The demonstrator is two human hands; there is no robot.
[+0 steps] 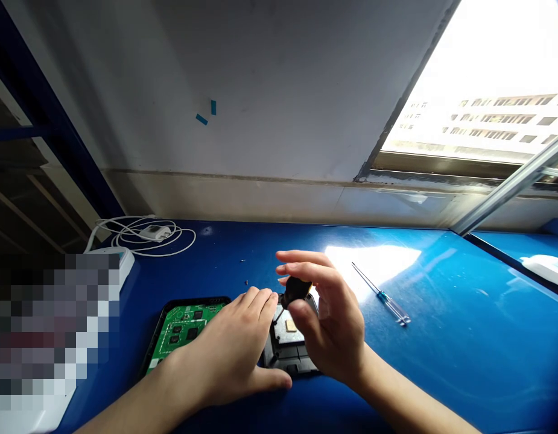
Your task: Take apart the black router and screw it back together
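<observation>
My right hand [328,319] grips a screwdriver [297,289] by its dark handle with a bit of yellow. Its shaft slants down to the left, the tip at the upper left part of a metal plate [297,335]. That plate sits inside a black plastic housing [292,364] and carries a small tan pad [290,326]. Spread across the housing's left side, my left hand [236,337] holds it, thumb near the front edge and fingers at the back. Beside it on the left, a green circuit board [179,328] lies in a black tray-like shell [154,325], partly covered by my left forearm.
A second screwdriver [391,308] with a clear blue handle lies to the right. Two tiny screws, one a dark screw [247,282], rest behind my hands. A coiled white cable with an adapter [154,233] is at back left; a white-edged device [125,262] stands left.
</observation>
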